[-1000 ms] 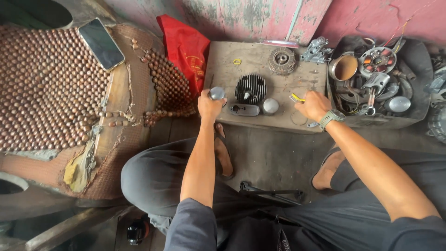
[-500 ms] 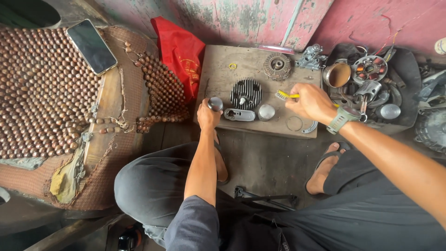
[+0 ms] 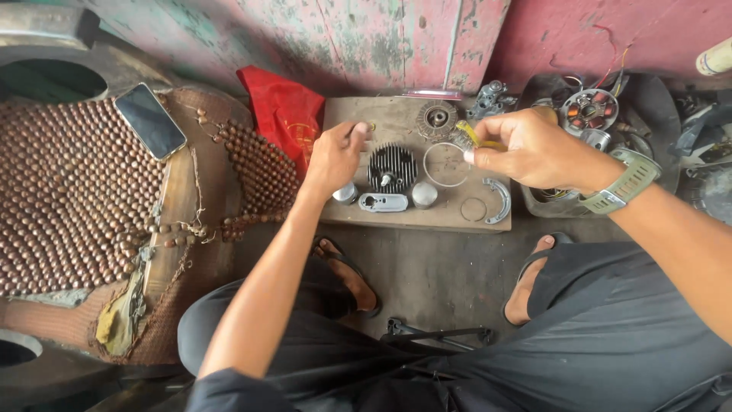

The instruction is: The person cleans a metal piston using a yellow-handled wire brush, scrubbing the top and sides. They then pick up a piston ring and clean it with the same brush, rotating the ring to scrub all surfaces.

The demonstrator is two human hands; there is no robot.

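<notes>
The right hand [image 3: 534, 149] grips a yellow-handled brush [image 3: 471, 136] above the wooden board [image 3: 404, 217]. The left hand [image 3: 337, 156], fingers pinched, reaches over the board's far edge beside the finned cylinder head [image 3: 391, 166]. A black tray [image 3: 656, 114] alongside holds metal engine parts.

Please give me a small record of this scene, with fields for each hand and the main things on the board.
left hand: above board, fingertips near small yellow ring
right hand: holds yellow-handled brush, raised over board
wooden board: carries finned cylinder head, clutch disc, metal cap
phone: on beaded seat mat
</notes>
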